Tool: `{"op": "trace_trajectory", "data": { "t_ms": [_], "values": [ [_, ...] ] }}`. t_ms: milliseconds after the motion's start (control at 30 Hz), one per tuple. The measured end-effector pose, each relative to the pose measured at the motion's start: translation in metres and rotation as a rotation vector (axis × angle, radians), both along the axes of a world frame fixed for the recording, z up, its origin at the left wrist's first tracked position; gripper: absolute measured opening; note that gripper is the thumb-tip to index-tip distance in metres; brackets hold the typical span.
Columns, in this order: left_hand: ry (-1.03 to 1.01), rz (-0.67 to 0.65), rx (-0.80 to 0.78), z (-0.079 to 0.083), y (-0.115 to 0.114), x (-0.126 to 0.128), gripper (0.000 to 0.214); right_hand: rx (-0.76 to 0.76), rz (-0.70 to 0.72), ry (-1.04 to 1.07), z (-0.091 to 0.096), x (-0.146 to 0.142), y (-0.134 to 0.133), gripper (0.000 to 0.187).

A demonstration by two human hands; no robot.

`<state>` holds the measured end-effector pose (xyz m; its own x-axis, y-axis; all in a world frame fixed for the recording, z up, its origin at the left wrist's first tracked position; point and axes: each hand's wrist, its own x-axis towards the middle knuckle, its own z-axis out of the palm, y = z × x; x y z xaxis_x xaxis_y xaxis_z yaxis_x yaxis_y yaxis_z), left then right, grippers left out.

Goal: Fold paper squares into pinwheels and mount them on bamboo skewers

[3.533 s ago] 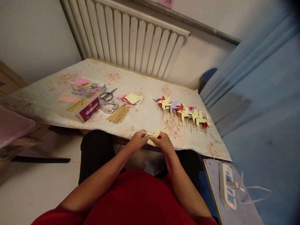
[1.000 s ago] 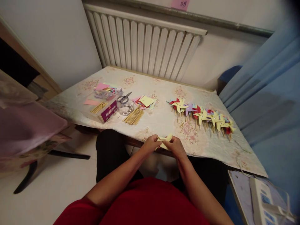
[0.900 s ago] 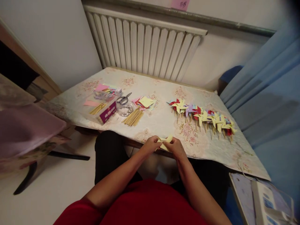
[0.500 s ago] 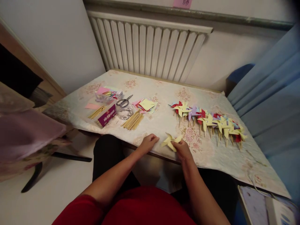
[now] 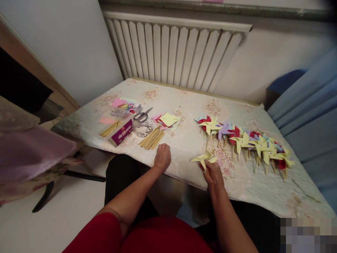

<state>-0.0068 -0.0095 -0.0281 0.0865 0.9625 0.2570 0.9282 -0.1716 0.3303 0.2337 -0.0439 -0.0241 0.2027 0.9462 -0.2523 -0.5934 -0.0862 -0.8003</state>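
A pale yellow paper pinwheel (image 5: 204, 159) is pinched by my right hand (image 5: 214, 174), just above the near edge of the table. Four-bladed, it has no stick that I can make out. My left hand (image 5: 162, 156) is beside the near right end of a loose bundle of thin wooden sticks (image 5: 151, 138). Its fingers curl down in a closed shape, back of the hand up; whatever they hold, if anything, is hidden. Behind the sticks is a stack of coloured paper squares (image 5: 168, 119), a yellow one on top.
Finished pinwheels on sticks (image 5: 242, 141) lie in a long row at right. At left are scissors (image 5: 142, 115), a clear round tub of silvery small pieces (image 5: 143, 129), a purple-fronted box (image 5: 121, 132) of sticks, and a pink paper (image 5: 106, 120). A radiator (image 5: 173, 52) stands behind the flowered tablecloth (image 5: 184, 135).
My left hand has moved left towards the stick bundle and turned its back up. The yellow pinwheel stays in my right hand, tilted differently. The whole view has shifted slightly.
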Motion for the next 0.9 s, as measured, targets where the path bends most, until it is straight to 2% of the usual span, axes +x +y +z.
{"op": "trace_trajectory", "data": {
  "t_ms": [167, 333, 900],
  "values": [
    [-0.035, 0.122, 0.008, -0.001, 0.001, 0.003, 0.042, -0.007, -0.024, 0.007, 0.001, -0.002, -0.001, 0.045],
    [-0.013, 0.269, -0.053, -0.001, 0.008, 0.006, 0.046, 0.011, -0.030, -0.033, 0.003, -0.003, -0.002, 0.042],
    [0.025, 0.328, -0.038, 0.012, 0.016, 0.012, 0.040, 0.032, -0.040, -0.027, 0.001, -0.005, -0.003, 0.041]
  ]
}}
